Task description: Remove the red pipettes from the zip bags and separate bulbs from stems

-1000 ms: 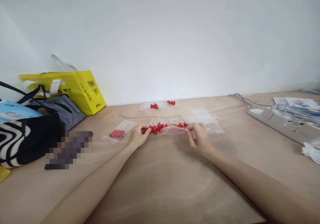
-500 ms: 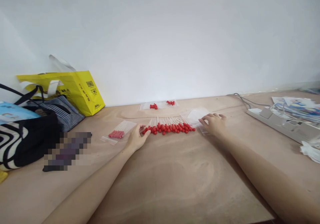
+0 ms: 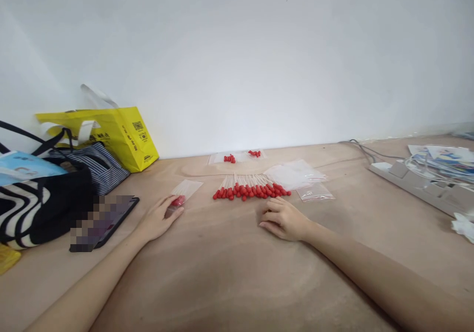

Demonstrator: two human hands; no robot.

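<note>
Red-tipped sticks [image 3: 250, 192] lie nr R hand [image 3: 283, 218], loosely curled.

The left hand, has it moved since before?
Yes: judged by the yellow bag, the left hand has moved left, away from the loose red-tipped sticks.

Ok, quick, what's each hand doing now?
Left hand: at the clear plastic bag of red-tipped sticks; grip unclear.
Right hand: loosely open, nothing visible held.
</note>
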